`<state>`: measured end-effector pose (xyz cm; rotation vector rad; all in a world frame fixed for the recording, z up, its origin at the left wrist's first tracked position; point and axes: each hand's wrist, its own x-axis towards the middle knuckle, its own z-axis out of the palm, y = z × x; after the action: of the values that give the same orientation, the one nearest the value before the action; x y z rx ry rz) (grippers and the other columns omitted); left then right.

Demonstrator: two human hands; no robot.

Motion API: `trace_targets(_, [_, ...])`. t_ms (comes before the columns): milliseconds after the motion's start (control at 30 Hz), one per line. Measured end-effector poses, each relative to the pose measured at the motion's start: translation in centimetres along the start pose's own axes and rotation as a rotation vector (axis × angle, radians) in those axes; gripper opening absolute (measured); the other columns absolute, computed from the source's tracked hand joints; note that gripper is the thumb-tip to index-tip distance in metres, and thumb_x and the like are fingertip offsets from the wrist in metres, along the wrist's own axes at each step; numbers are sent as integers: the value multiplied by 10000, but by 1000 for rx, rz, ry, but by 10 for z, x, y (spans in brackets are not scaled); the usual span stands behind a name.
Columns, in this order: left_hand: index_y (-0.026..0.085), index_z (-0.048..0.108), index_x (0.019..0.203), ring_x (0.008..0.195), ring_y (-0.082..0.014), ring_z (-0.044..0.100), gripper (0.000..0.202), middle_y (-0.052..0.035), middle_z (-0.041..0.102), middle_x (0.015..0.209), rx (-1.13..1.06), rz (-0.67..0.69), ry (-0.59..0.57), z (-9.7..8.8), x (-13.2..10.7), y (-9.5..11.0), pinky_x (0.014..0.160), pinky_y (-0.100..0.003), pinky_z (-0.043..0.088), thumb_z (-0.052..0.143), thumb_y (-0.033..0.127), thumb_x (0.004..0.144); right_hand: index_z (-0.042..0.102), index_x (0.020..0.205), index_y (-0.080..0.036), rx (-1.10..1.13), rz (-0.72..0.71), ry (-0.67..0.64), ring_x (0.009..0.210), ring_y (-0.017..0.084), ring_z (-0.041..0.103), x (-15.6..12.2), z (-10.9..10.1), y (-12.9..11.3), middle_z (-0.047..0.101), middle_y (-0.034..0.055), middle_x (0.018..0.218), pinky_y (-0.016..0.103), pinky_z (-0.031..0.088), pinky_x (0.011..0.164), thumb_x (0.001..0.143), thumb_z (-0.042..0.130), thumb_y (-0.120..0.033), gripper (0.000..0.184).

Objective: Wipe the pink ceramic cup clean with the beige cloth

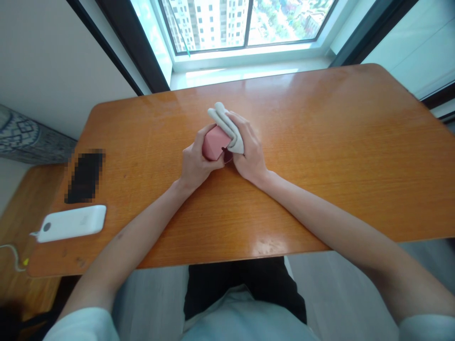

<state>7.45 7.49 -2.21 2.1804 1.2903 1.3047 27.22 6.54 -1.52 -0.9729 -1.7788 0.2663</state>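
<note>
Above the middle of the wooden table, my left hand is wrapped round a small pink object with flat, angled faces. Its exact kind I cannot make out, and its lower part is hidden by my fingers. A dark notch or small dark part shows at its lower right corner. My right hand grips a folded white cloth, which is pressed against the right side of the pink object. Both hands are closed and close together.
On the table's left side lie a white power bank-like device with a cable at its end and a blurred-out black rectangle. A window stands behind the far edge. A patterned grey fabric item is beyond the left edge.
</note>
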Motion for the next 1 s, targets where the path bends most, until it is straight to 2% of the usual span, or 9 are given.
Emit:
trace_targets(67, [302, 594, 1481, 850, -183, 725, 756, -15, 802, 1224, -4, 8, 10, -1, 0, 1, 756, -354, 589, 881, 617, 856, 463, 1683, -359, 6, 10, 9, 1586, 313, 563, -1, 0, 1, 602, 69, 1687, 630, 477, 1335, 1129, 470, -402, 555])
trace_targets(200, [270, 606, 1402, 749, -164, 693, 791, 26, 780, 969, 7, -12, 7, 0, -1, -4, 665, -328, 543, 881, 711, 806, 556, 1627, -425, -40, -89, -61, 1680, 345, 440, -4, -1, -10, 549, -4, 1740, 654, 379, 1401, 1110, 543, -403, 517])
trace_targets(267, [250, 605, 1392, 741, -165, 693, 810, 31, 769, 934, 10, -25, -5, 0, -1, -4, 664, -324, 541, 896, 703, 787, 580, 1604, -434, -45, -95, -63, 1687, 343, 427, -3, -1, -11, 552, -14, 1737, 651, 374, 1404, 1115, 543, -423, 491])
trace_targets(400, [268, 589, 1471, 855, -184, 747, 746, -12, 809, 1173, -3, -14, -4, -2, 1, 5, 762, -323, 579, 868, 567, 847, 512, 1653, -354, 30, -4, 5, 1574, 317, 574, 0, 1, 2, 613, 68, 1678, 610, 485, 1328, 1140, 470, -434, 520])
trace_targets(467, [281, 590, 1477, 877, -192, 762, 727, -20, 808, 1221, -4, -17, -2, -3, 1, 6, 774, -318, 576, 855, 544, 853, 490, 1669, -343, 39, 2, 14, 1550, 317, 598, 0, 1, 5, 633, 74, 1656, 606, 502, 1312, 1137, 468, -423, 538])
trace_targets(600, [252, 622, 1393, 753, -202, 728, 776, 4, 799, 971, 7, -56, -10, -2, -1, 0, 670, -335, 553, 904, 640, 783, 580, 1612, -401, -24, -134, -42, 1665, 345, 463, -3, 0, -7, 574, 9, 1720, 633, 389, 1389, 1114, 533, -406, 500])
trace_targets(667, [247, 637, 1368, 713, -191, 701, 788, 16, 791, 911, 10, -65, -12, -1, -1, -2, 647, -340, 546, 918, 665, 761, 605, 1588, -412, -26, -157, -40, 1676, 339, 449, -3, 0, -9, 572, -6, 1721, 622, 371, 1401, 1119, 525, -402, 476])
trace_targets(867, [279, 599, 1505, 902, -183, 749, 753, -17, 809, 1288, 5, -5, 3, -1, 0, 5, 793, -335, 591, 864, 573, 864, 501, 1657, -358, 47, 28, 24, 1555, 299, 596, 0, 3, 7, 644, 56, 1648, 578, 504, 1317, 1137, 461, -406, 523])
trace_targets(1000, [254, 562, 1492, 795, -150, 716, 835, 43, 794, 1042, 13, 11, -22, 1, -1, -10, 727, -317, 575, 808, 745, 863, 563, 1619, -401, 4, -94, -26, 1674, 354, 450, -2, 0, -4, 561, 15, 1731, 651, 383, 1388, 1117, 522, -429, 505])
